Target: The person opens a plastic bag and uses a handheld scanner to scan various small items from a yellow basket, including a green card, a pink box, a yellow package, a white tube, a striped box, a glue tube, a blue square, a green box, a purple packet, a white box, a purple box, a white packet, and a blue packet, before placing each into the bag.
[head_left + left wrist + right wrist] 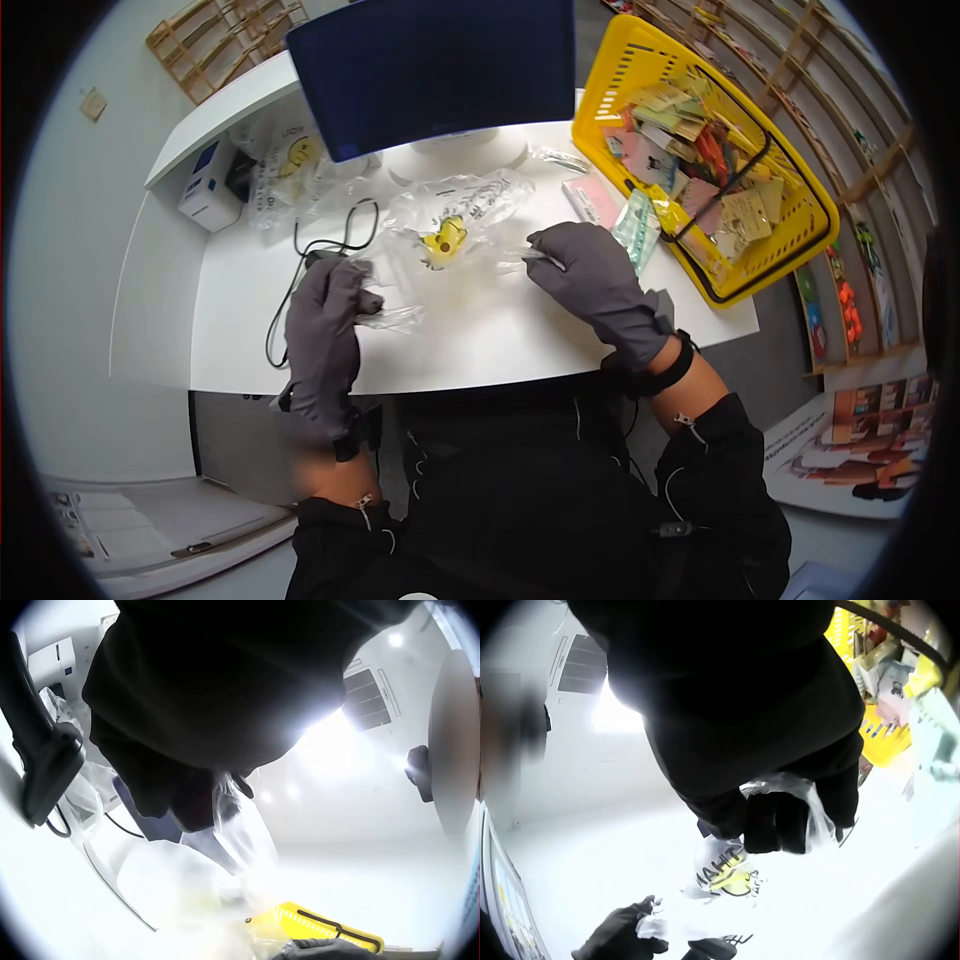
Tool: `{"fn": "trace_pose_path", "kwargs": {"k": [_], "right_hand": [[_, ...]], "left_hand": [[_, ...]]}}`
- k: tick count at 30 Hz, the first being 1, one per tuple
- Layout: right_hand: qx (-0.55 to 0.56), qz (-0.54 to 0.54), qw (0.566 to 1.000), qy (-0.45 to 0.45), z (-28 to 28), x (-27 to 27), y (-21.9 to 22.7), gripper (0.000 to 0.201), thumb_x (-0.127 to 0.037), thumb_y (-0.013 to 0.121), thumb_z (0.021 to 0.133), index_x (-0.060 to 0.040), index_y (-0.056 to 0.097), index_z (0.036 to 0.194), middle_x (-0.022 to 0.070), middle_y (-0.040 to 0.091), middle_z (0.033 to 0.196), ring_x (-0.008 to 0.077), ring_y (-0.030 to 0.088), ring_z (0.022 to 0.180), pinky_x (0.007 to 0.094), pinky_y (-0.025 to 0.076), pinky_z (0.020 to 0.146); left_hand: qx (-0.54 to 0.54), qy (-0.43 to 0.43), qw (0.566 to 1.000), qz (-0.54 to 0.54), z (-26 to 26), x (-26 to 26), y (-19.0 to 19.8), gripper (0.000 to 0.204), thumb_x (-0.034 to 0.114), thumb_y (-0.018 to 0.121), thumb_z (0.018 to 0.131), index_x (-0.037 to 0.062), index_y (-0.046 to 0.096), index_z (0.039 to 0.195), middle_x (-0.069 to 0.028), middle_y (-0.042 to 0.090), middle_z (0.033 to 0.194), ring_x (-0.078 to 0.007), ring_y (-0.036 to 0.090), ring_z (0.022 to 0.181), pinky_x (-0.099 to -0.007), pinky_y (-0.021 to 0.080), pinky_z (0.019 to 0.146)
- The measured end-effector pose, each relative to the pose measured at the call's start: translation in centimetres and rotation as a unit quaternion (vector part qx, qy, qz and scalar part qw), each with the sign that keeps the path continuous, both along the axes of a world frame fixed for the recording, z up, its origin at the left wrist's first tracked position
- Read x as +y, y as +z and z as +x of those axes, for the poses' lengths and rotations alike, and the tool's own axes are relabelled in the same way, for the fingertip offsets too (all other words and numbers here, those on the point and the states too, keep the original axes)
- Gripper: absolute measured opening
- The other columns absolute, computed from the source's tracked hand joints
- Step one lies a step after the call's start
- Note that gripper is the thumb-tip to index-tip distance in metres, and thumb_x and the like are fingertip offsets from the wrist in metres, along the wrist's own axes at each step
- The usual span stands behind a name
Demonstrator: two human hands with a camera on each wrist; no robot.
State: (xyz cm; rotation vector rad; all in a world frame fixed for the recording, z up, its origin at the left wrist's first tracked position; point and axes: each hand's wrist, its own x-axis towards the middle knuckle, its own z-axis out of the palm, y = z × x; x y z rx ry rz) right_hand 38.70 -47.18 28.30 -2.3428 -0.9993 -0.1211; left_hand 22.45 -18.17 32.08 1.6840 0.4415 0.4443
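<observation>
A clear plastic bag [470,200] printed with dark lettering and a yellow figure [445,240] is stretched between two grey-gloved hands above the white desk. The left hand [325,325] pinches the bag's left side, with crumpled film showing past its fingers; in the left wrist view the film [244,825] hangs from the dark fingertips. The right hand [595,285] pinches the opposite side. In the right wrist view, film [817,817] loops around the curled fingers of the right hand [780,780], and the lettering and yellow print show below.
A monitor [435,70] stands at the back. To the right, a yellow basket [815,215] holds many colourful packets, beside a pink packet [592,202] and a teal one [636,228]. More plastic bags [290,170], a white box [212,190] and a black cable [277,310] are at left.
</observation>
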Motion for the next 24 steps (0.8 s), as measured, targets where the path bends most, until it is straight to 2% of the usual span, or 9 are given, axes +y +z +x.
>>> {"fn": "trace_pose_path", "kwargs": {"k": [3, 7, 11, 14, 18, 19, 22, 23, 24], "right_hand": [[0.092, 0.051, 0.994, -0.039, -0.5, -2.6, 2.1, 0.026, -0.029, 0.079, 0.097, -0.0034, 0.080, 0.098, 0.0168, 0.082, 0.101, 0.0315, 0.078, 0.098, 0.0416, 0.061, 0.089], [0.317, -0.042, 0.943, -0.088, -0.1, -4.4, 7.4, 0.029, -0.031, 0.078, 0.102, -0.0017, 0.080, 0.101, 0.0114, 0.080, 0.098, 0.0233, 0.078, 0.096, 0.0368, 0.061, 0.086], [0.416, 0.198, 0.887, 0.001, 1.4, -8.0, 6.1, 0.028, -0.026, 0.074, 0.107, 0.0010, 0.078, 0.105, 0.0039, 0.074, 0.093, 0.0147, 0.072, 0.086, 0.0314, 0.059, 0.079], [0.537, 0.409, 0.737, -0.022, 0.9, -7.8, 8.2, 0.024, -0.019, 0.069, 0.110, 0.0039, 0.076, 0.111, 0.0028, 0.074, 0.096, 0.0143, 0.070, 0.083, 0.0286, 0.058, 0.077], [0.576, 0.380, 0.722, 0.055, 2.7, -9.4, 6.9, 0.020, -0.014, 0.064, 0.112, 0.0008, 0.078, 0.114, 0.0042, 0.075, 0.097, 0.0138, 0.070, 0.082, 0.0281, 0.057, 0.075], [0.577, 0.380, 0.721, 0.056, 2.6, -9.1, 6.9, 0.020, -0.014, 0.064, 0.112, 0.0008, 0.078, 0.114, 0.0042, 0.075, 0.097, 0.0138, 0.070, 0.082, 0.0281, 0.057, 0.075], [0.475, 0.179, 0.860, -0.049, 1.9, -6.7, 6.9, 0.023, -0.018, 0.066, 0.110, -0.0023, 0.080, 0.118, 0.0055, 0.076, 0.096, 0.0130, 0.072, 0.082, 0.0281, 0.057, 0.074], [0.477, 0.176, 0.860, -0.037, 1.7, -6.3, 5.6, 0.023, -0.018, 0.066, 0.110, -0.0023, 0.080, 0.118, 0.0055, 0.076, 0.096, 0.0130, 0.072, 0.082, 0.0281, 0.057, 0.074], [0.299, 0.093, 0.945, -0.091, 1.6, -6.4, 3.3, 0.025, -0.022, 0.067, 0.108, -0.0033, 0.080, 0.119, 0.0041, 0.074, 0.092, 0.0114, 0.069, 0.079, 0.0277, 0.056, 0.073]], "left_hand": [[-0.030, 0.009, 0.999, -0.014, 0.0, 0.7, -1.5, 0.027, 0.023, 0.064, 0.116, -0.0019, 0.074, 0.116, -0.0030, 0.071, 0.094, -0.0101, 0.065, 0.076, -0.0270, 0.053, 0.073], [-0.045, -0.006, 0.999, -0.022, 0.5, 0.9, -2.1, 0.025, 0.022, 0.064, 0.116, -0.0011, 0.073, 0.115, -0.0018, 0.070, 0.093, -0.0098, 0.063, 0.075, -0.0271, 0.052, 0.072], [-0.049, 0.009, 0.998, 0.042, 0.4, 0.7, -1.7, 0.024, 0.022, 0.064, 0.115, -0.0005, 0.072, 0.113, -0.0012, 0.069, 0.093, -0.0094, 0.061, 0.073, -0.0269, 0.051, 0.070], [-0.065, 0.002, 0.997, 0.028, 0.3, 1.3, -2.0, 0.023, 0.021, 0.064, 0.115, -0.0003, 0.072, 0.113, -0.0009, 0.068, 0.092, -0.0092, 0.060, 0.072, -0.0264, 0.050, 0.070], [-0.069, -0.008, 0.998, -0.008, 0.7, 2.3, -2.7, 0.024, 0.023, 0.065, 0.114, -0.0002, 0.073, 0.114, -0.0004, 0.068, 0.091, -0.0084, 0.059, 0.071, -0.0264, 0.049, 0.069], [-0.065, -0.009, 0.998, -0.023, 0.5, 2.4, -2.6, 0.025, 0.023, 0.066, 0.114, -0.0003, 0.073, 0.114, -0.0002, 0.068, 0.090, -0.0081, 0.058, 0.071, -0.0264, 0.049, 0.068], [0.033, -0.016, 0.998, 0.051, 0.1, 1.9, -1.1, 0.030, 0.028, 0.072, 0.110, -0.0014, 0.073, 0.115, -0.0030, 0.071, 0.093, -0.0105, 0.061, 0.073, -0.0273, 0.051, 0.070], [0.082, -0.016, 0.993, 0.086, 0.0, 1.7, -0.3, 0.033, 0.030, 0.075, 0.108, -0.0019, 0.073, 0.116, -0.0044, 0.073, 0.094, -0.0117, 0.063, 0.073, -0.0277, 0.052, 0.070], [0.083, -0.002, 0.993, 0.089, -0.1, 1.4, 0.4, 0.033, 0.030, 0.075, 0.108, -0.0019, 0.073, 0.116, -0.0044, 0.073, 0.094, -0.0117, 0.063, 0.073, -0.0277, 0.052, 0.070]]}}
